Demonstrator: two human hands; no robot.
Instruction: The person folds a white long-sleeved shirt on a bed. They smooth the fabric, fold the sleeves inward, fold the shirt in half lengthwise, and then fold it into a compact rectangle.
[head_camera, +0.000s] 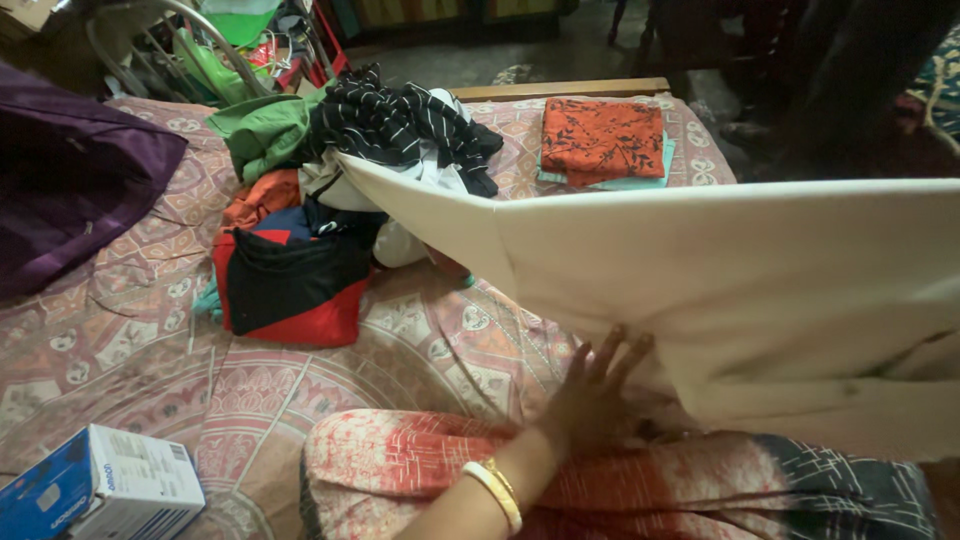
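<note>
Cream cloth (760, 290) is hanging nearest the lens, stretching wide across the right side above the patterned bed (130, 330); it is looking plain, smooth and thick, its far corner trailing toward the heap of unfolded clothes (330, 190). Its drooping far end could be dragging pieces off that heap, or the fold could be going crooked, since only one edge is being steadied. Beyond, a folded orange garment (602, 140) is resting. Left hand (595, 385) is pressing flat against the cloth's lower edge, fingers spread. Right hand is hiding from view.
</note>
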